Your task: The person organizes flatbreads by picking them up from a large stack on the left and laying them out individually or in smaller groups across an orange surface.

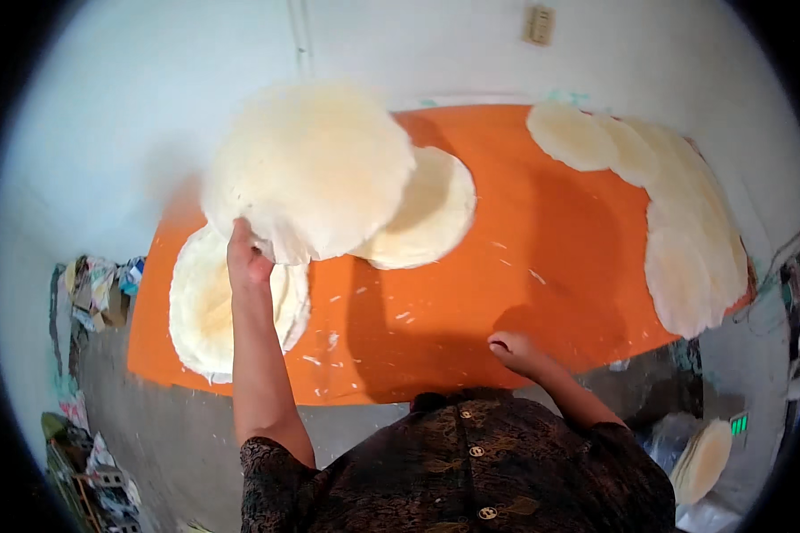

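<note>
My left hand [250,260] grips the near edge of a large, thin, round pale sheet [313,166], which is raised over the orange table covering and blurred at its far edge. Below it on the left lies a pile of similar round sheets [203,313], partly hidden by my forearm. Another pale round stack [427,220] rests partly under the raised sheet, near the middle of the orange surface [427,333]. My right hand [517,353] is over the near edge of the table, its fingers curled; whether anything is inside them is hidden.
Overlapping round sheets [687,226] line the table's right end and far right corner. White scraps [333,340] are scattered on the covering. A pale wall [453,53] stands behind. Bags and a carton [110,300] sit at left; more round sheets [703,460] stand at lower right.
</note>
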{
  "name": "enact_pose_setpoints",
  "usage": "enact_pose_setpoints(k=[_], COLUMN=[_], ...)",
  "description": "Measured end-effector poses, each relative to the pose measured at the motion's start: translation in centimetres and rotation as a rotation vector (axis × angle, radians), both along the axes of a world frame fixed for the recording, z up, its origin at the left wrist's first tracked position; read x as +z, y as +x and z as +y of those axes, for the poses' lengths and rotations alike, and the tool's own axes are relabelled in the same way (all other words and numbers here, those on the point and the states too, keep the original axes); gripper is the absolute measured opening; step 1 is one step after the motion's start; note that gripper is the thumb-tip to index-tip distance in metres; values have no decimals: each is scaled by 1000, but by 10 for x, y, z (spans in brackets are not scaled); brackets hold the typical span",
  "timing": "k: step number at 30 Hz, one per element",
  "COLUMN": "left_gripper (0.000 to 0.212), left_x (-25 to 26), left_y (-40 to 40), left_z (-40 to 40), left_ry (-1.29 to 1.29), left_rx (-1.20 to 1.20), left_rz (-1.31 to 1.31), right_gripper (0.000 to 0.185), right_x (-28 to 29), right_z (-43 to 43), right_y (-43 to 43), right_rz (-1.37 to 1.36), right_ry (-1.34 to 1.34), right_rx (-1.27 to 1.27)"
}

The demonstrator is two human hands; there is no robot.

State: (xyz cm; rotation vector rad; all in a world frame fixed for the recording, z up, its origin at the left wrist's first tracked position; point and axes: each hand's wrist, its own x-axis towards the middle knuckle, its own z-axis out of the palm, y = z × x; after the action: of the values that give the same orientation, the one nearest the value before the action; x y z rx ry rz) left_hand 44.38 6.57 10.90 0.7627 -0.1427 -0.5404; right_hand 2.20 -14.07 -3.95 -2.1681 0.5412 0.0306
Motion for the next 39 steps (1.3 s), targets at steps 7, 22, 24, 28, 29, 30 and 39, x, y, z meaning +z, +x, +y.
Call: enact_pose_setpoints(k=[7, 22, 24, 28, 29, 30, 39], left_gripper=[40, 26, 26, 27, 28, 28, 30], left_x=[-173, -231, -220, -204, -199, -200, -215], left_y=[145, -89, -126, -178, -193, -202, -280], left_z=[180, 9, -27, -90, -102, -113, -183], left_ry=[150, 89, 284, 573, 555, 570, 693], left_rx=[39, -955, -869, -844, -860, -854, -854], left_rz=[129, 450, 377, 309, 238, 225, 328], right_gripper=[30, 32, 33, 43, 43, 42, 25], right_x=[6, -29, -42, -50, -51, -52, -70], right_z=[49, -78, -127, -212, -230, -247, -318], right_y=[68, -79, -127, -216, -228, -238, -297], right_rz=[52, 209, 355, 384, 374, 385, 542], right_ry=[-84, -466, -490, -754, -736, -852, -1032], right_rx=[159, -667, -838, -1158, -1162, -1215, -944])
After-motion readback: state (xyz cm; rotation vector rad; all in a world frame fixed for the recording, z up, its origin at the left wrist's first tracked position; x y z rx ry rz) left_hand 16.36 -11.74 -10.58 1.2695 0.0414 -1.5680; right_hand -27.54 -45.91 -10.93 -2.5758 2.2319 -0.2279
